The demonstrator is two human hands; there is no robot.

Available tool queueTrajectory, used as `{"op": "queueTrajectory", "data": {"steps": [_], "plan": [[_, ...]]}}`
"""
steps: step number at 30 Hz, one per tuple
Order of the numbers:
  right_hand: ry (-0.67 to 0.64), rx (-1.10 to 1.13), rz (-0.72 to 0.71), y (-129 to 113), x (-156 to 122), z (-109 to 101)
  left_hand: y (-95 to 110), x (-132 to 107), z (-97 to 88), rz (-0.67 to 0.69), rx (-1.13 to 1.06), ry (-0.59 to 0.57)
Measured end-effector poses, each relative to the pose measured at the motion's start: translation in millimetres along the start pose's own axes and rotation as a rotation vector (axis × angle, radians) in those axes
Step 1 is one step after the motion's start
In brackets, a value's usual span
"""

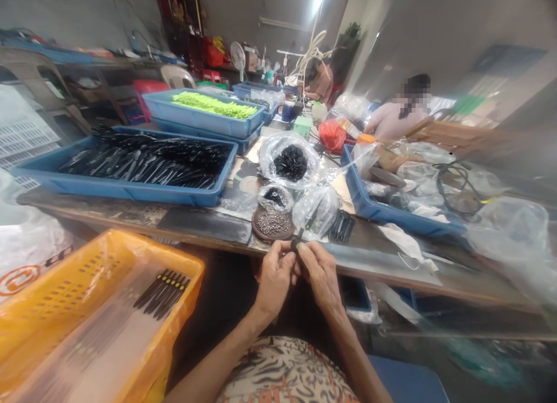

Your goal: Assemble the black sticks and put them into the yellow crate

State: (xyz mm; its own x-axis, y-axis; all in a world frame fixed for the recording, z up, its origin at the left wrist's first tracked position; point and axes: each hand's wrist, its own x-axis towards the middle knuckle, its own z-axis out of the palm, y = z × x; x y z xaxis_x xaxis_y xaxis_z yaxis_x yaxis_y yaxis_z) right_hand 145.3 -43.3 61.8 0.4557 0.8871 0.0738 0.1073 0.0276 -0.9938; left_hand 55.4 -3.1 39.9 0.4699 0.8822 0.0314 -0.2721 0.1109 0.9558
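My left hand and my right hand meet in front of the table's edge, with the fingertips of both pinching a small black rod-like piece. Its exact form is partly hidden by my fingers. Just beyond them lies a round brown dish of small metal parts. Next to it are a clear plastic bag and a small bunch of black pieces. At lower left, a yellow plastic crate lined with clear plastic holds black sticks with yellow marks.
A long wooden table carries blue trays of black sticks and green pieces, plus bags of black parts. Another blue tray holds plastic bags and a dark cable. A seated person works at the far end.
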Motion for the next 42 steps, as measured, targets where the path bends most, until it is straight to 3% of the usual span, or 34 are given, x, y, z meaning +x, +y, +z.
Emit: {"op": "queueTrajectory", "data": {"steps": [8, 14, 30, 42], "plan": [[-0.104, -0.060, -0.031, -1, -6, -1, 14, 3, -4.4, -0.099, -0.293, 0.085], [-0.125, -0.049, 0.063, 7, -12, -1, 23, 3, -4.8, -0.098, -0.390, 0.145], [-0.374, 0.047, 0.168, 7, -19, 10, 20, 5, -11.4, -0.056, -0.424, 0.237], [-0.368, 0.157, 0.266, 21, -16, 15, 17, 2, -12.5, -0.067, -0.352, 0.222]]}}
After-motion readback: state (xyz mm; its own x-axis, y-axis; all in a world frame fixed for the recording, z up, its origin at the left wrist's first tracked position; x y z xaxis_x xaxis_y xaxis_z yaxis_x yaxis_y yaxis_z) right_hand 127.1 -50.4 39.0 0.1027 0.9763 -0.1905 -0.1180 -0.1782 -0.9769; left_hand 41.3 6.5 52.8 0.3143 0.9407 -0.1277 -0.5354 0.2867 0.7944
